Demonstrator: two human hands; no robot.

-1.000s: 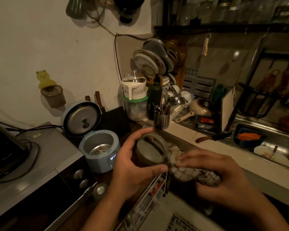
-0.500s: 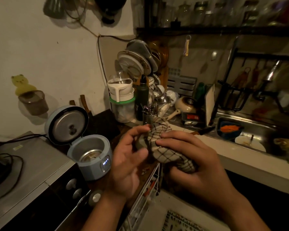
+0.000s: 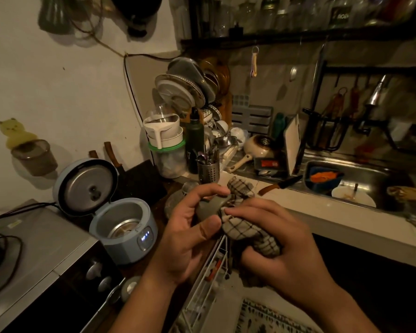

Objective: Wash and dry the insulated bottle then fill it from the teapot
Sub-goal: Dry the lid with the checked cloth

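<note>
1. Two-handed drying job, head view, just off the edge of the bench (image 3: 322, 207), with the sink (image 3: 382, 164) off to the right.
2. Pinched between thumb and curled forefinger of the left hand (image 3: 190, 231): a grey-green bottle top (image 3: 209, 207), likely the lid end of the insulated bottle. Held out clear of the palm, probably to leave its face open to the wipe.
3. Bunched in the right hand (image 3: 281, 239), fingers curled round it: a checked cloth (image 3: 240, 227), pressed against the top and wrapped over its far side. Extent of bottle under the folds impossible to tell.
4. Held in mid-air rather than set down, seemingly to reach every side and stay off the crowded worktop.
5. Close by: an open rice cooker (image 3: 127, 231) to the left, a dark green flask (image 3: 194, 138) upright beside the cutlery holder (image 3: 208, 171), and a knife (image 3: 283, 185) lying near the sink.
6. No teapot made out in the dim light. Washing judged done, drying under way, filling not yet begun.
</note>
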